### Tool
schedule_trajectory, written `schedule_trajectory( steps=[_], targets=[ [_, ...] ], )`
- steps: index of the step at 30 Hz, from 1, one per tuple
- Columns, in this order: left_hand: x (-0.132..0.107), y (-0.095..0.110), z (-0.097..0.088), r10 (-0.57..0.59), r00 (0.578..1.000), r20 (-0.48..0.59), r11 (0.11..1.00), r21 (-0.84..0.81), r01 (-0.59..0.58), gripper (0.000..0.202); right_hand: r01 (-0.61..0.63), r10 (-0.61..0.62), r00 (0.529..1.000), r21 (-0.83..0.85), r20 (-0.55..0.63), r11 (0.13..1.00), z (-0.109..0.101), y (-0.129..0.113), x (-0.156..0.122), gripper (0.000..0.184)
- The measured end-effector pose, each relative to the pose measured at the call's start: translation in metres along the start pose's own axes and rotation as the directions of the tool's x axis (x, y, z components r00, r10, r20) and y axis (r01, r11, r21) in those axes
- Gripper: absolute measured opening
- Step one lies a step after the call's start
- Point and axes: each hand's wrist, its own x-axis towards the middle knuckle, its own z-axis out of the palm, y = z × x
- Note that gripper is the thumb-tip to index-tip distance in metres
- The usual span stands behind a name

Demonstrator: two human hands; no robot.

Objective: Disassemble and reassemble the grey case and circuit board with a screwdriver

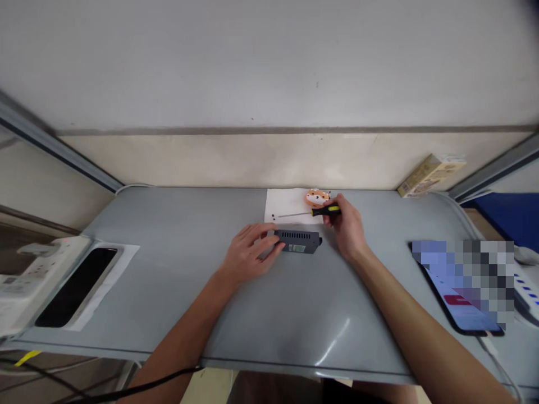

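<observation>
A small dark grey box with vent slots (pixel 300 240) lies on the grey table (pixel 177 280). My left hand (pixel 249 252) rests on its left end, fingers curled against it. My right hand (pixel 347 227) is closed on the yellow-and-black handle of a screwdriver (pixel 311 212), whose thin shaft points left over a white sheet of paper (pixel 286 203). Tiny dark screws (pixel 273 216) lie on the paper near the shaft's tip. A small orange-and-white cartoon-animal object (pixel 317 197) sits on the paper just behind the handle.
A phone (pixel 458 300) with a lit screen lies at the right, with a cable. A dark phone (pixel 78 286) lies on white paper at the left beside a white power strip (pixel 29 275). A cardboard box (pixel 429 175) leans against the back wall.
</observation>
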Motion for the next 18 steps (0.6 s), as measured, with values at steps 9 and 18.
schedule_trajectory(
  steps=[9, 18],
  targets=[
    [0.0059, 0.0038, -0.0032, 0.013, 1.000, -0.009, 0.999, -0.039, -0.014, 0.010, 0.079, -0.025, 0.981, -0.281, 0.191, 0.957, 0.0063, 0.0087, -0.0048, 0.045],
    [0.0070, 0.0049, -0.0038, 0.027, 1.000, -0.015, 0.999, -0.017, -0.028, 0.011, 0.075, -0.006, 0.973, -0.289, 0.232, 0.954, 0.0069, 0.0092, -0.0047, 0.047]
  ],
)
